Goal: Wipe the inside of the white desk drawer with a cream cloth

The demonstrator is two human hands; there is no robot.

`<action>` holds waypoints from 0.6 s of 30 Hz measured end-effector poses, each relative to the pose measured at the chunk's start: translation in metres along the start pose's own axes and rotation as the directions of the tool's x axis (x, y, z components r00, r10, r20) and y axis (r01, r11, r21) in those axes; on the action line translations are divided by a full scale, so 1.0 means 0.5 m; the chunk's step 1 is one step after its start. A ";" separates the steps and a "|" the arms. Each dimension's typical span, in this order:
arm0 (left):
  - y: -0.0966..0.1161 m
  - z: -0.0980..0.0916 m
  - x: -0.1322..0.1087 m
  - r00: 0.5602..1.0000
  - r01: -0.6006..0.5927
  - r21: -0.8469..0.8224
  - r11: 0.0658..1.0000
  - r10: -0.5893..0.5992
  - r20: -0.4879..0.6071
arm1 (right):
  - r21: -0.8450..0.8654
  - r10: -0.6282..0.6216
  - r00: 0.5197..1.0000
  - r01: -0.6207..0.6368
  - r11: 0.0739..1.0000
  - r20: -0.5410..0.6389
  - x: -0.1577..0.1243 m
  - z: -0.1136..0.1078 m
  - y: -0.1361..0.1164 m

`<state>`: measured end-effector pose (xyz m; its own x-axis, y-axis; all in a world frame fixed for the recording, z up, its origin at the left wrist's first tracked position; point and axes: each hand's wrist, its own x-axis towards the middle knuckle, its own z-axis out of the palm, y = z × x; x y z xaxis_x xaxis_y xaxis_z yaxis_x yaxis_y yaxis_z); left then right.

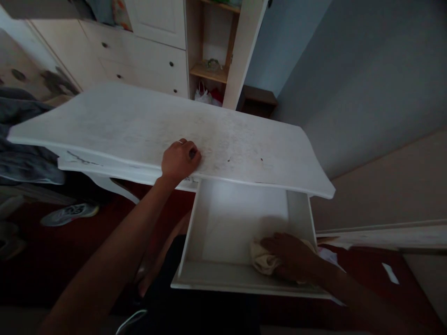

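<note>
A white table [139, 121] with a dusty, scuffed top fills the middle of the view. Its drawer [209, 274] is pulled out towards me. My left hand [179, 158] rests on the table's front edge with the fingers curled; a ring shows on one finger. My right hand [291, 256] is inside the drawer at its front right corner, pressed down on a crumpled cream cloth [263, 260]. The rest of the drawer floor is bare white.
A cream wardrobe [146, 51] with drawers and an open shelf stands behind the table. Grey fabric [21, 139] lies at the left, with a sneaker [68, 214] on the dark red floor below. A grey wall [366, 70] is at the right.
</note>
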<state>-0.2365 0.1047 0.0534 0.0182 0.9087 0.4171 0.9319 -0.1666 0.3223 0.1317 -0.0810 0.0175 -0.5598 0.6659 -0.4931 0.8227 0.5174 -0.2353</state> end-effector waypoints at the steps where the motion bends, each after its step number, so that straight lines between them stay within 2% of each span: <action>1: 0.000 0.000 0.000 1.000 0.006 0.002 1.000 -0.006 -0.001 | -0.024 0.068 0.996 -0.069 0.997 -0.059 -0.003 0.008 0.004; 3: 0.000 -0.001 0.001 1.000 0.013 0.009 1.000 -0.013 0.002 | -0.071 0.190 0.961 -0.207 0.976 -0.200 0.000 0.017 0.010; 5: 0.001 -0.003 0.002 1.000 0.019 0.020 1.000 -0.019 0.009 | -0.107 0.280 0.897 -0.333 0.937 -0.340 0.015 0.016 0.017; 9: 0.005 -0.011 0.002 0.999 0.026 0.044 0.999 -0.027 0.024 | -0.170 0.353 0.794 -0.487 0.857 -0.494 0.059 -0.020 0.037; 13: 0.007 -0.016 0.002 1.000 0.015 0.077 0.997 -0.017 0.025 | -0.192 0.433 0.730 -0.600 0.777 -0.529 0.106 -0.065 0.056; 18: 0.009 -0.017 0.004 0.999 0.015 0.105 0.994 -0.019 0.043 | -0.167 0.571 0.665 -0.709 0.685 -0.481 0.139 -0.099 0.072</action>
<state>-0.2354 0.1028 0.0628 0.0156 0.9272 0.3742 0.9650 -0.1120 0.2372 0.1175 0.0104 0.0163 0.0504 0.9970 -0.0593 0.9440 -0.0281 0.3289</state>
